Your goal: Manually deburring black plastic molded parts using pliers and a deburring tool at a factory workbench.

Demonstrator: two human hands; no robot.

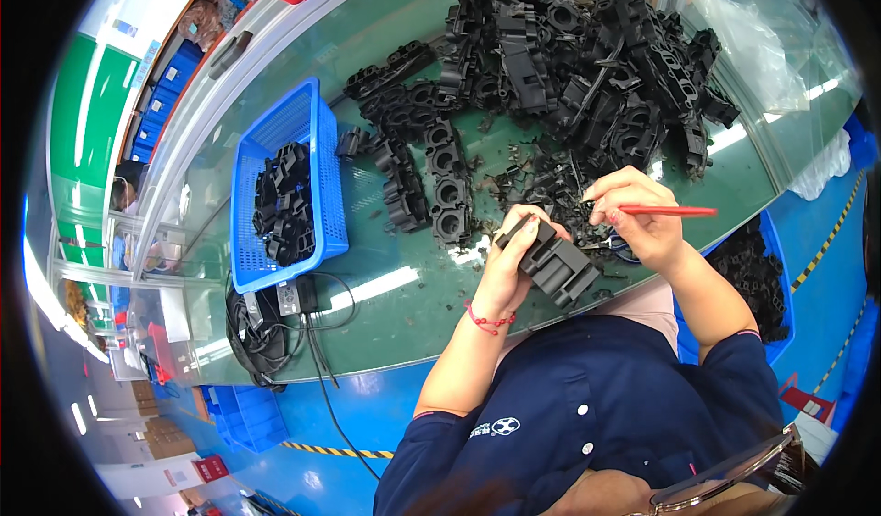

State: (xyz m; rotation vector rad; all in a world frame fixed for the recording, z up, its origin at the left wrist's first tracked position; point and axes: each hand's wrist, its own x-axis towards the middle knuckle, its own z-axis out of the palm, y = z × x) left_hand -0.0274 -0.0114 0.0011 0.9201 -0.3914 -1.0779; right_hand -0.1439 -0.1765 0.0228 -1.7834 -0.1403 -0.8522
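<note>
My left hand (pixel 507 261) is closed around a blocky black plastic part (pixel 562 271), held tilted over the front edge of the green table. Just to its right, my right hand (pixel 645 221) pinches a slim red-handled tool (pixel 677 210), the handle pointing right. The tool's working end is too small to make out by my fingertips, apart from the part. Black plastic scraps (pixel 537 181) lie beyond my hands. Several black moulded parts with round openings (pixel 447 186) stand in rows left of the scraps.
A large heap of black moulded parts (pixel 587 66) covers the far right of the table (pixel 385 328). On the left stands a blue basket (pixel 328 195) with black parts inside, with black cables (pixel 252 332) nearby. A blue bin (pixel 780 268) of black parts sits below, at right.
</note>
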